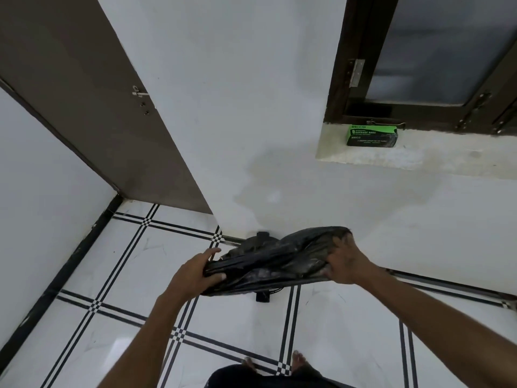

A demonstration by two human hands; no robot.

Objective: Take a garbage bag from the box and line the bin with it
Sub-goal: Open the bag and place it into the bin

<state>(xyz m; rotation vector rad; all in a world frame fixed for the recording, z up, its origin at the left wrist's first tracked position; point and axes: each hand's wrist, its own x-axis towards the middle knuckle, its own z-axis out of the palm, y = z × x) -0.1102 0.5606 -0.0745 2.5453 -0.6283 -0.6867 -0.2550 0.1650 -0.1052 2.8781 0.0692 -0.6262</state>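
**Black liner stretched over the bin**

A person's left hand (195, 271) and right hand (345, 264) each clutch an end of the black garbage bag (275, 261), fingers closed on bunched film, holding it above the floor near the wall. Thin, limp and slippery, it likely handles best gripped at the mouth's hem. The bin (262, 297) is almost wholly hidden beneath it. The green box (372, 135) sits on the window ledge (436, 155), well apart.

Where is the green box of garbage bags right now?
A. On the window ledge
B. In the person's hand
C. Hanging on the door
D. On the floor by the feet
A: the green box sits on the window ledge, while both hands hold only the black bag.
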